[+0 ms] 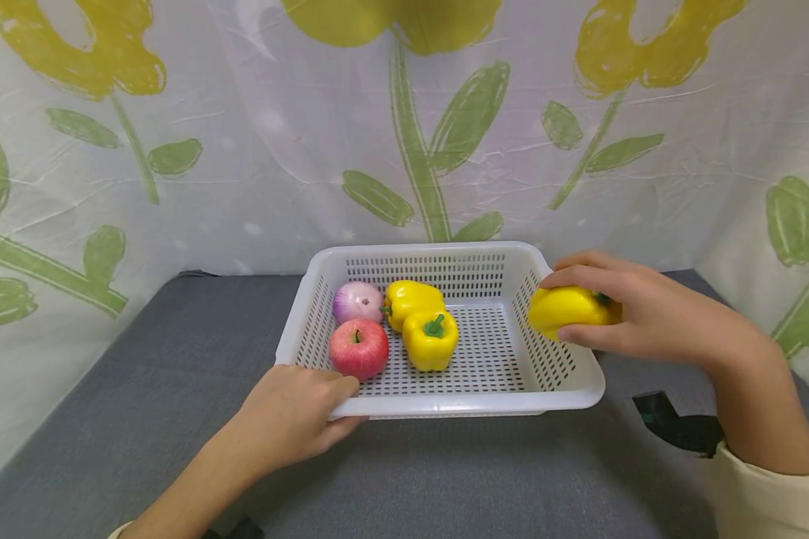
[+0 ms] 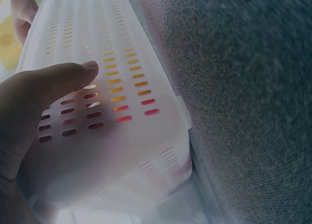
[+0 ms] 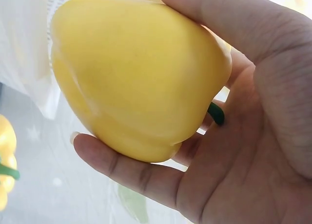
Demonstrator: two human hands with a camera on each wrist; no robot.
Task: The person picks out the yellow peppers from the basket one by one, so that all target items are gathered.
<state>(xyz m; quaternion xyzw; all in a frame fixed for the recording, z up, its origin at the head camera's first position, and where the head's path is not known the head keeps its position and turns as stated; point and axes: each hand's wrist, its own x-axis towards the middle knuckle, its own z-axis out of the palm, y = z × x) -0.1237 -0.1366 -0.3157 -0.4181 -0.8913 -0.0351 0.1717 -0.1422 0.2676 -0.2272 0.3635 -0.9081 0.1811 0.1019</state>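
In the head view, a white plastic basket with slotted walls stands on the grey table. My left hand grips its front rim near the left corner; the left wrist view has the thumb along the outer wall. My right hand holds a yellow bell pepper at the basket's right rim, fingers and thumb round it, its green stem toward the palm. Inside, on the left, lie a red apple, a purple onion and two yellow bell peppers.
Grey cloth covers the table. Behind it hangs a white curtain printed with yellow flowers and green leaves. A black strap shows beside my right wrist. The basket's right half shows its bare slotted floor.
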